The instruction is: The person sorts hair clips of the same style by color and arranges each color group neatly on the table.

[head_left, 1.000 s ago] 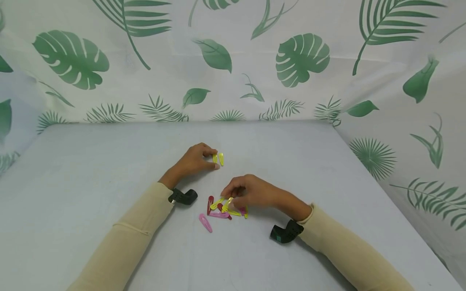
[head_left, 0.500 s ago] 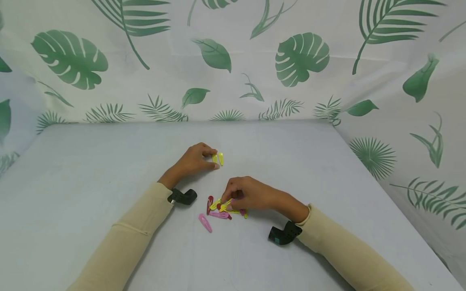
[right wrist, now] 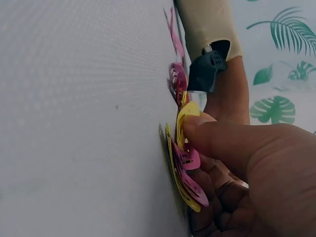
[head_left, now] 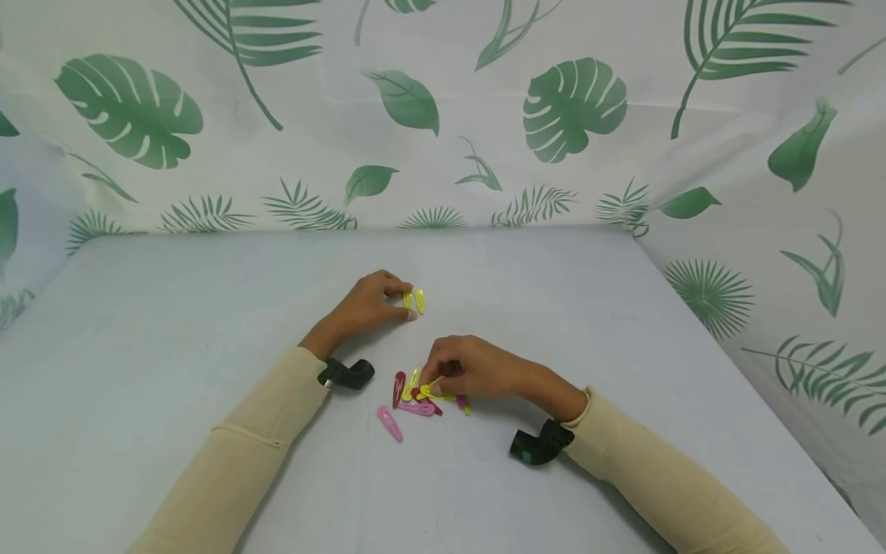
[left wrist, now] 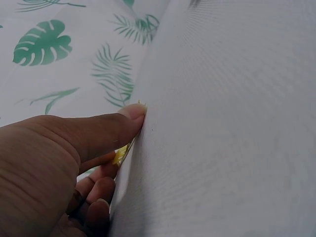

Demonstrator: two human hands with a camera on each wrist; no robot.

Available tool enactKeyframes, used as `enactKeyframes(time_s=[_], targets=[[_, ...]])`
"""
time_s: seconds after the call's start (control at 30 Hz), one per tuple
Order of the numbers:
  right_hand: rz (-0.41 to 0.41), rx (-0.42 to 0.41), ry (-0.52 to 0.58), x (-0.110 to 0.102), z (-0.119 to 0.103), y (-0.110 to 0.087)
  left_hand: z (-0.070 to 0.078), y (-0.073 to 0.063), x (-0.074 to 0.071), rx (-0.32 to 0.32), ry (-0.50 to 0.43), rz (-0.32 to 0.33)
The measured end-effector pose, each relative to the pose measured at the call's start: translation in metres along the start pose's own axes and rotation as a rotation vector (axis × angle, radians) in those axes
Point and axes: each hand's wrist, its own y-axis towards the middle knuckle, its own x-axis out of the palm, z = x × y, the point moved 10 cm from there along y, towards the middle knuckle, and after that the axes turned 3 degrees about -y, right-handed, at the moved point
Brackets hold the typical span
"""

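Note:
In the head view my left hand (head_left: 367, 305) rests on the white table, thumb and index finger at the two ends of a yellow snap hair clip (head_left: 407, 300). A second yellow clip (head_left: 419, 302) lies just right of it, nearly parallel. Nearer me, my right hand (head_left: 481, 368) is over a small pile of hair clips and pinches another yellow hair clip (right wrist: 189, 111), best seen in the right wrist view. The pile includes a red clip (head_left: 399, 390), a yellow clip (head_left: 413, 380) and a pink clip (head_left: 417, 408). My right fingers hide part of it.
A single pink clip (head_left: 390, 424) lies apart, on the near left of the pile. The white table (head_left: 242, 308) ends at a leaf-printed cloth (head_left: 477, 115) behind and at the right. Each wrist wears a black camera.
My right hand lowers slightly into the pile and its fingers close on a yellow clip. A yellow clip at the pile's left turns more upright. My left hand stays at its clip.

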Motion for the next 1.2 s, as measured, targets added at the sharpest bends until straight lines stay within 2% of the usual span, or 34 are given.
enactKeyframes(time_s=[0.23,0.5,0.67,0.77,0.93,1.2], targets=[[0.046,0.056,0.104,-0.007,0.009,0.000,0.001,0.000,-0.001,0.007,0.002,0.000],[0.160,0.153,0.150,-0.020,0.020,-0.001,0.003,0.000,-0.001,0.007,0.022,0.001],[0.261,0.206,0.162,-0.029,0.029,-0.002,0.001,0.001,0.000,-0.004,0.019,0.003],[0.298,0.214,0.185,-0.034,0.033,-0.003,0.000,0.001,0.001,-0.015,0.023,0.004],[0.295,0.221,0.240,-0.036,0.035,-0.004,0.001,0.000,0.000,-0.019,0.016,0.004],[0.343,0.220,0.252,-0.045,0.040,-0.004,0.000,0.001,0.001,-0.008,0.009,0.000]])
